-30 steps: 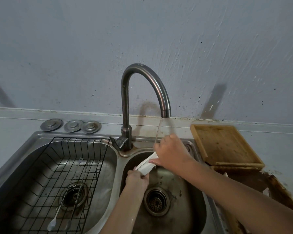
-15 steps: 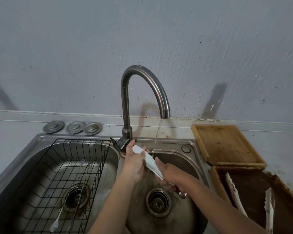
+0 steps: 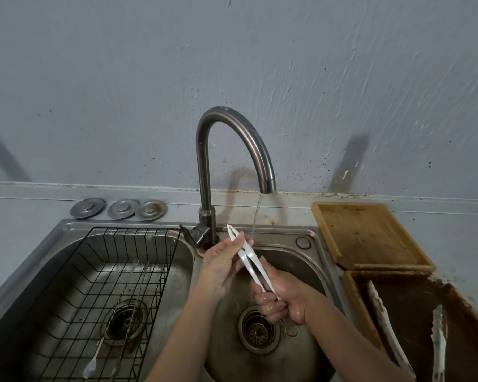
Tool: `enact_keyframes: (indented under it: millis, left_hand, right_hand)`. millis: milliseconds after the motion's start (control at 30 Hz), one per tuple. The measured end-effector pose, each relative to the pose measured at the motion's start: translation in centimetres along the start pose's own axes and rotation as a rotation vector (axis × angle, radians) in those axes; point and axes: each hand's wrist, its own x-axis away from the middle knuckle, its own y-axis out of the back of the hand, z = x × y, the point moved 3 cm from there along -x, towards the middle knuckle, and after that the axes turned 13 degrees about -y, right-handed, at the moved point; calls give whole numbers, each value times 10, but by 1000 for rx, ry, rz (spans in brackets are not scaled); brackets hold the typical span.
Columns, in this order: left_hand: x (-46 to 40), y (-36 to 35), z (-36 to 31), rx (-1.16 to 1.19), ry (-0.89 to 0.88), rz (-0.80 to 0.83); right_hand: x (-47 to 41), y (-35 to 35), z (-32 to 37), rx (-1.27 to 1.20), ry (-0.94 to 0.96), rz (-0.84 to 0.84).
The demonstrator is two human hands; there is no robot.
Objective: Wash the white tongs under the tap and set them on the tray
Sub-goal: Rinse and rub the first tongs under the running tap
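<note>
Tongs (image 3: 250, 259) in both hands over sink rim (image 3: 283, 234)

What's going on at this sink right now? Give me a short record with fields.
Activity: rinsing white tongs over the right sink basin
Right hand: grips the handle end
Left hand: fingers around the tongs near the tip
Tap: running, thin stream falling just right of the tongs' tip
Dark tray: on the right, already holds two other tongs
Left basin: black wire rack with long utensils
</note>
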Motion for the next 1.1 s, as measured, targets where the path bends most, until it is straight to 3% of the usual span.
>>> enact_keyframes:
  millis: [133, 267, 333, 400, 500, 567, 633, 767, 1100]
  left_hand:
    - [7, -2, 10, -123, 20, 62]
    - [12, 13, 12, -521, 91, 170]
    - [10, 26, 7, -668, 88, 146]
    - [4, 41, -5, -814, 6, -19]
    - [-6, 61, -29, -1076, -265, -266]
    - [-14, 67, -44, -1150, -439, -324]
    - [-23, 68, -50, -1199, -492, -284]
    - [-37, 63, -48, -1269, -441, -194]
    - [-54, 48, -48, -1506, -337, -309]
  right_hand:
    - [0, 6, -5, -12, 27, -55]
    - [-4, 15, -20, -22, 12, -106]
    - [-5, 18, -23, -36, 28, -121]
    - [-5, 19, -23, -31, 54, -154]
    - [-6, 21, -22, 0, 82, -219]
    - [-7, 22, -23, -3, 104, -232]
    - [-9, 23, -25, -9, 113, -235]
    - [-11, 27, -32, -5, 100, -246]
    - [-18, 33, -32, -23, 87, -234]
